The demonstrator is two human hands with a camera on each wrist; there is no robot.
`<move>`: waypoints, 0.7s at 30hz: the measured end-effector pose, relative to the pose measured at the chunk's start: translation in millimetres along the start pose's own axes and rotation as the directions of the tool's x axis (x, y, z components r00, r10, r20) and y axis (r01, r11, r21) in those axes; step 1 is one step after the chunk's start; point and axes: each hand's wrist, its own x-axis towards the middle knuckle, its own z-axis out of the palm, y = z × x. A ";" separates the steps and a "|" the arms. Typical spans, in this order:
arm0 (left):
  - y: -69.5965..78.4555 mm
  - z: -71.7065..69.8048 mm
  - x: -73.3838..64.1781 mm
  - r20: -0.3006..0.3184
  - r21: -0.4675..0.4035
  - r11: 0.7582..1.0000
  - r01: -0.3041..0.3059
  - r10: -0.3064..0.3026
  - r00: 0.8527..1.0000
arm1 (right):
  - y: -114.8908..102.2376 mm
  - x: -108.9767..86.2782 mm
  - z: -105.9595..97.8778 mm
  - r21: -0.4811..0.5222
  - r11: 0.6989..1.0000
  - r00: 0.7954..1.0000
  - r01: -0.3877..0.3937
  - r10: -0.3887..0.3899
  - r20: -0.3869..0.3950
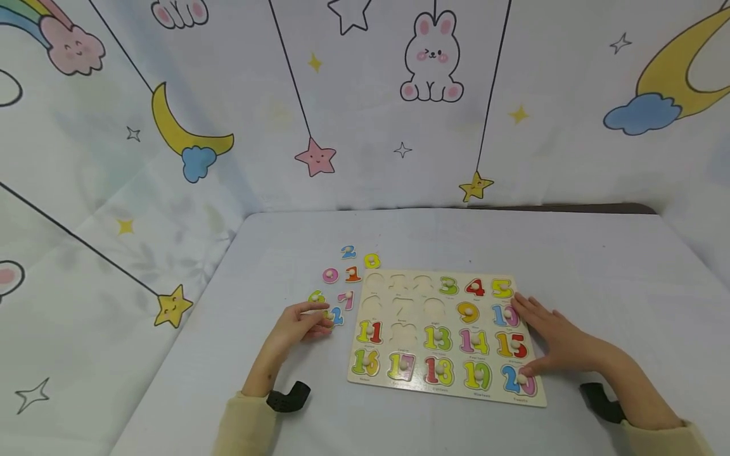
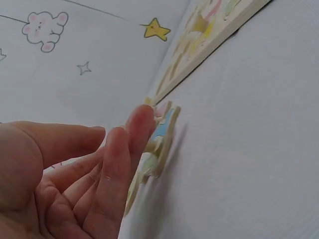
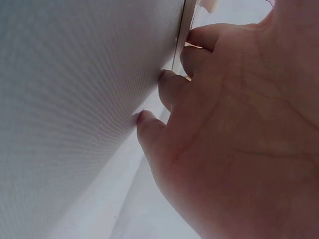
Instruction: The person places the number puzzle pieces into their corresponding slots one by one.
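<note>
A wooden number puzzle board lies on the white table, several number pieces in place and several recesses bare. To its left, my left hand hovers over the 12 piece, fingers partly covering it. In the left wrist view, thumb and fingertips stand apart, and the blue part of the 12 piece shows just beyond them. My right hand rests spread at the board's right edge, thumb by the 20 piece and fingertips beside the 10 piece. The right wrist view shows fingertips at the board's side.
Loose beside the board lie the 6, 7, 0, 1, 2 and 8 pieces. A patterned cloth hangs behind the table. Black wrist straps are on both wrists.
</note>
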 end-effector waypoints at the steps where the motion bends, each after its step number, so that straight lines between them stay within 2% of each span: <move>1: -2.3 0.6 1.2 0.021 -0.026 0.999 0.022 -0.021 1.000 | 0.5 -0.1 0.5 0.001 1.000 1.000 -0.001 0.001 0.000; 4: -7.4 4.4 4.0 0.037 -0.075 0.996 0.056 -0.053 0.998 | 1.6 0.3 1.4 0.000 1.000 1.000 0.003 -0.003 -0.004; 11: -15.0 9.5 11.3 -0.051 -0.149 0.981 0.124 -0.133 0.990 | 2.8 0.8 0.7 -0.017 1.000 1.000 0.015 -0.015 -0.010; 15: -16.9 11.1 12.8 -0.075 -0.199 0.970 0.138 -0.155 0.985 | 4.3 1.0 0.8 -0.021 1.000 1.000 0.022 -0.022 -0.010; 19: -14.4 14.9 10.8 -0.078 -0.192 0.974 0.116 -0.133 0.988 | 4.8 0.6 1.5 -0.015 1.000 1.000 0.023 -0.023 -0.012; 21: -11.7 18.3 9.8 -0.059 -0.182 0.979 0.092 -0.104 0.993 | 4.8 0.4 1.9 -0.013 1.000 1.000 0.022 -0.022 -0.013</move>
